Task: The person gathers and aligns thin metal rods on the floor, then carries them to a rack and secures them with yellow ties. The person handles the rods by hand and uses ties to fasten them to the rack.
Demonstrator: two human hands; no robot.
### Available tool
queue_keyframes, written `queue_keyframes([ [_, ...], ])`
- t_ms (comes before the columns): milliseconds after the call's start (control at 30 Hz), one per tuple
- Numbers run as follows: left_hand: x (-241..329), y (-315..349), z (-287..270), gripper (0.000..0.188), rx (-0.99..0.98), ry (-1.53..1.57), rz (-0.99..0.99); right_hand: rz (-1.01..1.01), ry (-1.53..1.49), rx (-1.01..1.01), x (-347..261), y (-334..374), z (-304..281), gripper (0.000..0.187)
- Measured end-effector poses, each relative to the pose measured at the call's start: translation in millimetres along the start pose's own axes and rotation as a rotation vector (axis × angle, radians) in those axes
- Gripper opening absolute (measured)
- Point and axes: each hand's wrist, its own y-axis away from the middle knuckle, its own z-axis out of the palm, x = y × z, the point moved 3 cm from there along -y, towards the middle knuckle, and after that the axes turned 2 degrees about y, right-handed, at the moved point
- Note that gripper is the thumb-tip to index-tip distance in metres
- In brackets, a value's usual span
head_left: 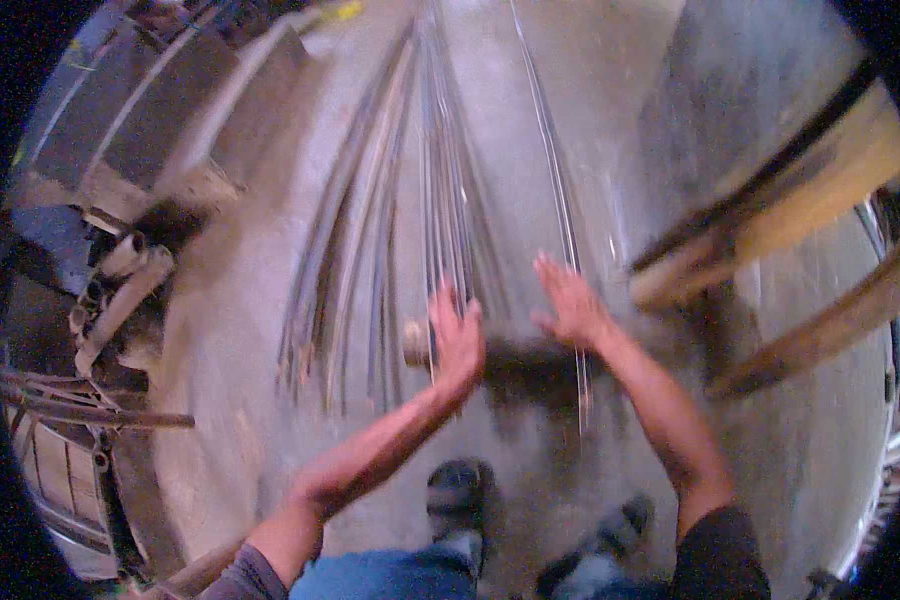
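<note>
Long thin metal rods (375, 200) lie in a loose fan on the floor, pointing away from me. My left hand (457, 335) is at the near end of the bundle's right side, fingers stretched and apart; I cannot tell if it touches the rods. One separate pale rod (550, 140) runs to the right of the bundle. Over this rod is my right hand (575, 308), fingers extended, with no grip on it visible. A short brownish piece (416, 343), like a block or bar end, shows beside my left wrist. Motion blurs both hands and the rods.
Large dark panels (170, 100) stand at the far left. Below them are pipe pieces (120, 290) and a metal frame (100, 415). On the right, a yellowish-brown beam (790, 230) and a curved brown length (830, 320) reach inward. My shoes (458, 490) are near the rod ends.
</note>
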Motion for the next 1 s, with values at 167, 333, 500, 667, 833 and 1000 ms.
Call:
queue_keyframes([
  [167, 49, 14, 14, 0.037, -0.606, 0.401, -0.087, -0.001, 0.040, 0.058, 11, -12, -20, 0.081],
  [333, 37, 80, 37, 0.041, -1.058, 0.597, -0.559, -0.019, -0.008, 0.086, 8, -12, -20, 0.082],
  [500, 56, 87, 50, 0.042, -1.025, 0.664, -0.816, -0.030, -0.044, 0.104, 10, -11, -20, 0.084],
  [667, 63, 56, 23, 0.022, -0.448, 0.529, -0.645, -0.069, -0.083, 0.277, 13, -26, -34, 0.089],
  [833, 72, 0, -31, 0.020, -0.256, 0.486, -0.312, -0.005, -0.106, 0.165, 1, -5, -25, 0.092],
  [1000, 16, -118, -92, 0.024, -0.028, -0.096, 0.024, 0.014, -0.108, 0.117, 2, -3, -20, 0.091],
])
